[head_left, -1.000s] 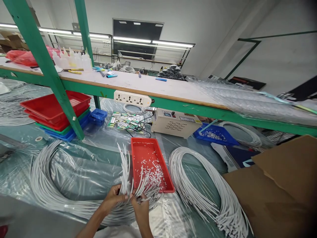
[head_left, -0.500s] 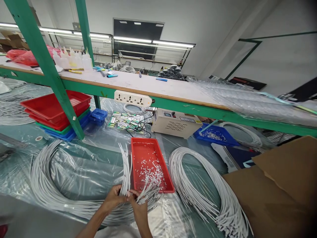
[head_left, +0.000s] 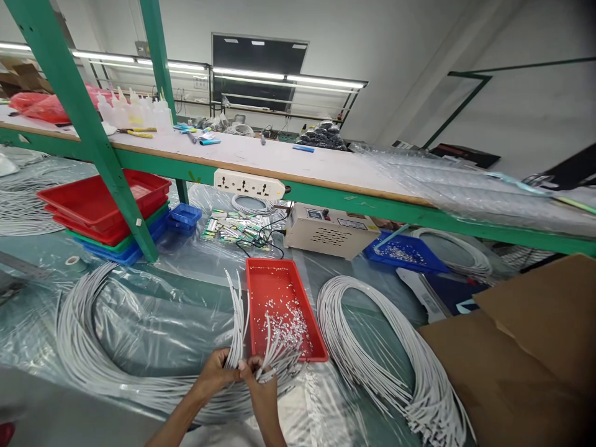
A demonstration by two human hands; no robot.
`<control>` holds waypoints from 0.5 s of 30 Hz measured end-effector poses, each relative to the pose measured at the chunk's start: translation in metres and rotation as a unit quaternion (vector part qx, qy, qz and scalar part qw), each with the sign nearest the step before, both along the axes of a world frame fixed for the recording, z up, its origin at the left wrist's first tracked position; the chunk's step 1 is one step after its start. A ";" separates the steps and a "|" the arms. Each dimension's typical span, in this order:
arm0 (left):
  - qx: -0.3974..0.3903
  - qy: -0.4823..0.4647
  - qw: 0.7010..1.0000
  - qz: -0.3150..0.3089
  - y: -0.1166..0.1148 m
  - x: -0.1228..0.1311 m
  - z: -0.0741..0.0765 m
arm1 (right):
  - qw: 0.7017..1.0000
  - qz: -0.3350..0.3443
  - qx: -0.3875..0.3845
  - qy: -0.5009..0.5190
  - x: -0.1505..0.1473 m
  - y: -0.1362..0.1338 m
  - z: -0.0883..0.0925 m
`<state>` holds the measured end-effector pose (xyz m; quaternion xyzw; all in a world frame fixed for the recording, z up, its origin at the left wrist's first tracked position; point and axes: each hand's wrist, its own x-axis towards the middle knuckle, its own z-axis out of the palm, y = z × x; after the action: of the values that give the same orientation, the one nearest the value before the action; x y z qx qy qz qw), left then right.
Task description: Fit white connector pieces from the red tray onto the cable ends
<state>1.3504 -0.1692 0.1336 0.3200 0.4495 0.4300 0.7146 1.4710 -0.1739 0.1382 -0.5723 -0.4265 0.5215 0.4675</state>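
Several grey cables (head_left: 237,326) rise upright from my left hand (head_left: 218,374), whose fingers are wrapped round them. My right hand (head_left: 261,379) is closed beside it, thumb against the left fingers, gripping cable ends (head_left: 282,347) that fan out to the right. Both belong to a large cable coil (head_left: 97,347) that curves round to the left and passes beneath my wrists. Just beyond the hands stands a red tray (head_left: 267,285) with many small whitish bits (head_left: 288,320) scattered in it. The fanned ends overlap the tray's near edge.
Right of the tray lies another cable coil (head_left: 335,310), with cardboard (head_left: 503,366) farther right. A beige box-shaped machine (head_left: 333,233) sits under the green-framed shelf (head_left: 316,191). Stacked red trays (head_left: 88,198) and a blue tray (head_left: 433,266) stand at the back. Clear plastic sheeting covers the table.
A cable end near my right hand now stands up over the tray, and the fanned ends have shifted slightly. The upright cables have spread a little. Both hands stay nearly in place.
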 end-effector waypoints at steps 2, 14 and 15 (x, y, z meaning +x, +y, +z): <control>-0.002 -0.005 1.000 -0.002 0.000 0.001 -0.001 | 1.000 -0.002 0.004 -0.002 0.000 0.001 0.000; -0.003 -0.033 0.999 -0.010 0.000 0.001 0.001 | 1.000 -0.004 -0.019 0.005 0.000 -0.002 -0.001; -0.003 -0.033 0.999 -0.012 0.000 0.000 0.005 | 0.999 -0.017 -0.027 0.004 0.001 -0.003 -0.003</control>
<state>1.3504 -0.1692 0.1382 0.3089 0.4229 0.4306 0.7350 1.4722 -0.1771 0.1350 -0.5898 -0.4002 0.5275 0.4622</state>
